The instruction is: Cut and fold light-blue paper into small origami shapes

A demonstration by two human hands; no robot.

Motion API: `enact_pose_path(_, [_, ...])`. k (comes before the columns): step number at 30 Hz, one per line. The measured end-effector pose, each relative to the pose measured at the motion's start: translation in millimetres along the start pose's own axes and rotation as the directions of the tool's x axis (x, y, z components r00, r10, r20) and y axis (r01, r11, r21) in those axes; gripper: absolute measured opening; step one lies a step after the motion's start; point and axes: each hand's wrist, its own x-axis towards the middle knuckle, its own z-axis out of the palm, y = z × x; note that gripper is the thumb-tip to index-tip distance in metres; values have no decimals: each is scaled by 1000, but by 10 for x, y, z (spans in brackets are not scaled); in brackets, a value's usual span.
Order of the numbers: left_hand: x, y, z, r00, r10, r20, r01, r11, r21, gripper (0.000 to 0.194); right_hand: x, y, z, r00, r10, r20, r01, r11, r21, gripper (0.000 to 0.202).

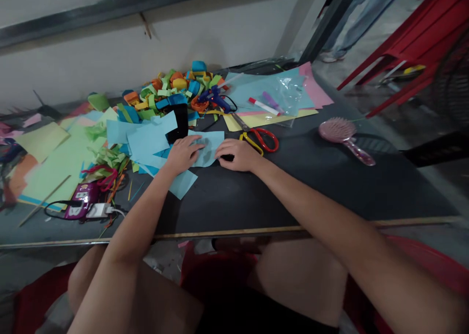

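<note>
A light blue sheet of paper [210, 145] lies on the dark table in front of me. My left hand [184, 154] rests on its left side, fingers stretched out over the paper. At the right edge, my right hand [237, 154] has thumb and fingertips drawn together on the paper. Scissors [264, 139] with one red and one yellow handle lie just beyond the right hand. Beside my left hand are more loose blue paper pieces [150, 141], and a black object [178, 121] of unclear kind is partly covered by them.
Behind the hands sit a heap of coloured paper pieces [179, 83] and a blue glue gun [214, 97]. Markers [264, 106] lie on coloured sheets. A pink hairbrush [339, 130] is on the right; a purple power strip [83, 199] with cables is on the left. A red chair [421, 40] stands beyond.
</note>
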Motion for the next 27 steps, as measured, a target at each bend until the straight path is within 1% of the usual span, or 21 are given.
enact_pose_path(1, [-4,19,5,999,8,39,-8,1000,-10,37,-5,27,-16,1000,-12,-1,12,1000,-3,24])
enact_pose_path(3, [-9,67,12,998,-6,65,7,1000,-14,39,-21,85,-47,1000,-19,-12,19,1000,-1,25])
enact_pose_path(7, [-10,135,14,997,-53,47,51,998,32,42,-40,125,-59,1000,1,8,0,1000,-22,26])
enact_pose_path(9, [-10,127,13,997,-43,60,41,999,31,43,-39,103,-58,999,19,42,-20,1000,4,25])
enact_pose_path(12, [-14,82,16,996,-19,84,19,1000,0,42,-34,71,-104,989,58,137,-73,991,109,24])
enact_pose_path(14, [-14,57,14,996,-5,88,7,1000,-24,41,-24,67,-172,970,91,227,-134,974,183,23])
enact_pose_path(16, [-10,47,-1,995,4,95,0,999,-41,41,-1,69,-244,944,111,312,-185,958,219,20])
enact_pose_path(18, [-4,45,-29,993,9,116,-4,999,-50,41,29,59,-290,923,113,368,-208,950,231,17])
enact_pose_path(20, [-2,42,-63,989,29,147,-20,998,-64,43,53,27,-292,909,142,393,-255,933,252,16])
enact_pose_path(21, [-2,39,-77,986,45,159,-34,997,-70,43,59,1,-276,902,181,393,-303,912,275,17])
enact_pose_path(22, [-4,34,-86,984,58,166,-46,996,-73,44,60,-29,-250,893,242,378,-366,881,299,23])
enact_pose_path(24, [-9,24,-93,983,75,170,-63,995,-75,45,53,-94,-181,874,381,302,-477,794,377,39])
enact_pose_path(25, [-10,20,-89,983,77,167,-65,995,-75,45,48,-123,-143,861,441,255,-509,764,398,43])
enact_pose_path(27, [-9,14,-76,984,78,161,-65,994,-84,46,39,-166,-73,844,507,174,-531,751,392,42])
